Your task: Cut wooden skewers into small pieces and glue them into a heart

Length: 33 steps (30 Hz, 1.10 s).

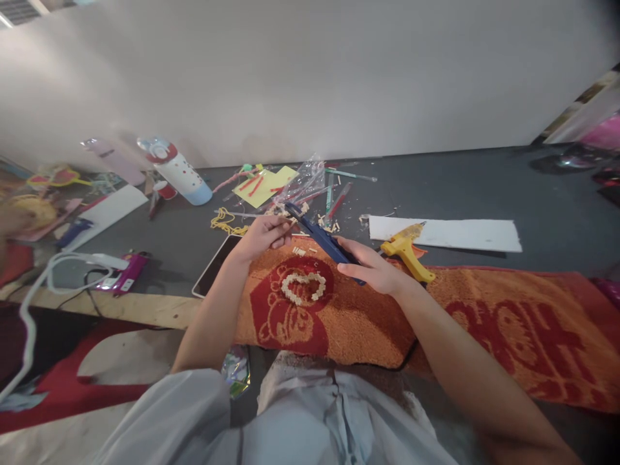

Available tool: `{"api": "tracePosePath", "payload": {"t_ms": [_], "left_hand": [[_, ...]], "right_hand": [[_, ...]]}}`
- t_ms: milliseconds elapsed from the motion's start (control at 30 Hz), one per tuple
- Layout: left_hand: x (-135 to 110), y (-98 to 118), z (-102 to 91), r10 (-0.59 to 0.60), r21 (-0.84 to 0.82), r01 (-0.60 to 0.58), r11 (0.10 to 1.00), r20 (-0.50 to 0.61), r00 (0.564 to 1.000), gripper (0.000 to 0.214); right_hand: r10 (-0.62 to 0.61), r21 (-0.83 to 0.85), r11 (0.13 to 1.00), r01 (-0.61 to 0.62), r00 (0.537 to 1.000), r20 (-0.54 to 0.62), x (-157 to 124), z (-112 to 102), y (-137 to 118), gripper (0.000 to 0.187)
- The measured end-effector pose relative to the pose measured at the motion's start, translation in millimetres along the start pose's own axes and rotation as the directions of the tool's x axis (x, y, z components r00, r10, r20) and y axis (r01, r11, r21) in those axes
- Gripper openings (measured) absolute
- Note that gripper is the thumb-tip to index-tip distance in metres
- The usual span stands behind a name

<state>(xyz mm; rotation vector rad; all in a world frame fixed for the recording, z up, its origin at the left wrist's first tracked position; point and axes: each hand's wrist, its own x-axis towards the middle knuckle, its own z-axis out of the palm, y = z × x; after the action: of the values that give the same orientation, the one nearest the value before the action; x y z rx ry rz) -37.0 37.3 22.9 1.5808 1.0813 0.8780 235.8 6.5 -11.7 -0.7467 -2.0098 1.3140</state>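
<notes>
My right hand (374, 266) clamps round the blue cutter (317, 236); my left hand (264, 236) has its fingers pinched together at its tip (on what, I cannot tell), over the orange towel (368, 326).

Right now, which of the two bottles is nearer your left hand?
The white dotted bottle with the red cap, right of the plain pink bottle and closer to the left hand.

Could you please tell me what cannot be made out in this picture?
Head view: whether the left hand pinches anything; its curled fingers hide it.
Head view: the handle of the blue tool, covered by the right hand, so its kind is unclear.
Head view: the clutter at the left edge, blurred and cut off by the frame.
</notes>
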Motion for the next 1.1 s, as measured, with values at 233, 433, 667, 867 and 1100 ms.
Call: {"api": "tracePosePath", "payload": {"t_ms": [233,433,667,867,1100], "left_hand": [[1.6,5.0,8.0,0.074,0.119,-0.064,0.991,-0.082,0.994,0.036],[-0.4,9.0,16.5,0.120,0.224,-0.067,0.972,-0.231,0.966,0.021],[0.1,6.4,18.3,0.157,0.243,-0.092,0.966,-0.266,0.951,0.023],[-1.8,9.9,16.7,0.172,0.312,-0.095,0.945,-0.229,0.958,0.022],[-0.9,4.4,5.2,0.108,0.175,-0.095,0.980,-0.069,0.992,0.033]], "right_hand": [[0.048,-0.037,0.998,-0.050,0.997,-0.054,-1.4,1.1,5.1,0.068],[0.002,-0.036,0.999,-0.004,0.998,-0.066,-0.8,1.1,3.0,0.067],[-0.005,-0.042,0.999,0.002,0.997,-0.078,-1.4,2.4,6.1,0.066],[-0.009,-0.040,0.999,0.006,0.996,-0.085,-0.4,4.7,7.3,0.060],[0.003,-0.019,1.000,-0.005,0.997,-0.078,-1.2,5.1,9.6,0.062]]}}
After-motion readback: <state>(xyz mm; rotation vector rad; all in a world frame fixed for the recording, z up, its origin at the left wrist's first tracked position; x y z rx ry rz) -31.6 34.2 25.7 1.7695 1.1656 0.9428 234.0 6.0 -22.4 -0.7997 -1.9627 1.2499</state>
